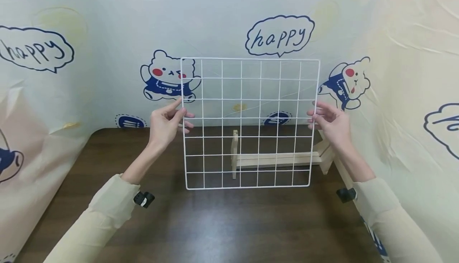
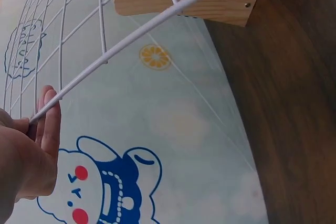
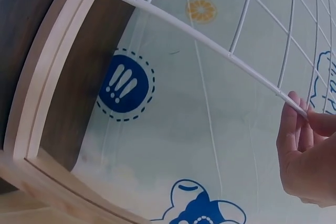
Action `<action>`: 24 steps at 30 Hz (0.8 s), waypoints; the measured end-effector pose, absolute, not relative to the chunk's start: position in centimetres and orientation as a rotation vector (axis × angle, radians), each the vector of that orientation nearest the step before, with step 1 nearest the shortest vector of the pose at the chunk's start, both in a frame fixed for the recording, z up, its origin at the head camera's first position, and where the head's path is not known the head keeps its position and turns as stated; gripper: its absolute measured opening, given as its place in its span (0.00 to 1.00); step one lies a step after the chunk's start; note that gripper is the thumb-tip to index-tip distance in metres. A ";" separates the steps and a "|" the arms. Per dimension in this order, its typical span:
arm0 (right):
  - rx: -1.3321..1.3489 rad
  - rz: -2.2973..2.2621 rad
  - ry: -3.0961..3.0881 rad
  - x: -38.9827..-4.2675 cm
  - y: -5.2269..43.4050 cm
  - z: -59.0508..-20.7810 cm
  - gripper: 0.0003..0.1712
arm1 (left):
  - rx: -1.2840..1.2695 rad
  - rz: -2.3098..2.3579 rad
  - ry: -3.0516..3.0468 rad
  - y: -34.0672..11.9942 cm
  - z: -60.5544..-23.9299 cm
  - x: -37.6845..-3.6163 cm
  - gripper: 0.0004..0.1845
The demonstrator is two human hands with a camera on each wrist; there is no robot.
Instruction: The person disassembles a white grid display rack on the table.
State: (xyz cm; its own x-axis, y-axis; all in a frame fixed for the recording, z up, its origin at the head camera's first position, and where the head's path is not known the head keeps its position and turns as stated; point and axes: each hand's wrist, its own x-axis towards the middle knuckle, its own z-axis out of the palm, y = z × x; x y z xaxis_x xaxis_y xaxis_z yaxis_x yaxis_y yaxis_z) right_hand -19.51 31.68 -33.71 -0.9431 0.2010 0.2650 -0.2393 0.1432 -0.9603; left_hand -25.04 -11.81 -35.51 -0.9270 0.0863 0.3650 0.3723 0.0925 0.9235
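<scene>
A white wire grid panel [image 1: 241, 118] is held upright above the brown table in the head view. My left hand [image 1: 166, 123] pinches its left edge between thumb and fingers, a little above mid-height. On the opposite edge, at about the same height, my right hand [image 1: 331, 121] pinches the wire frame. Through the mesh shows a pale wooden stand [image 1: 279, 159], with an upright at each end joined by a long crossbar. The left wrist view has the left hand [image 2: 34, 150] at the frame's edge wire; the right wrist view has the right hand [image 3: 310, 150] gripping likewise.
The wooden stand rests on the dark brown table [image 1: 215, 223] behind the panel, toward the right. A printed curtain [image 1: 222, 16] with bears and lettering hangs behind the table and along both sides. Small black devices are strapped at both sleeve cuffs.
</scene>
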 end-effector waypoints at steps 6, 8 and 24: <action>0.012 1.931 -2.113 -19.3 31.1 -33.9 0.21 | -0.418 -2.026 -2.124 -12.4 -35.4 -24.7 0.23; 0.017 1.994 -2.100 -19.2 31.0 -34.0 0.22 | -0.403 -2.037 -2.127 -12.6 -35.3 -24.6 0.23; 0.126 2.207 -2.088 -18.8 29.5 -34.2 0.25 | -0.286 -2.131 -2.134 -14.4 -35.4 -23.8 0.22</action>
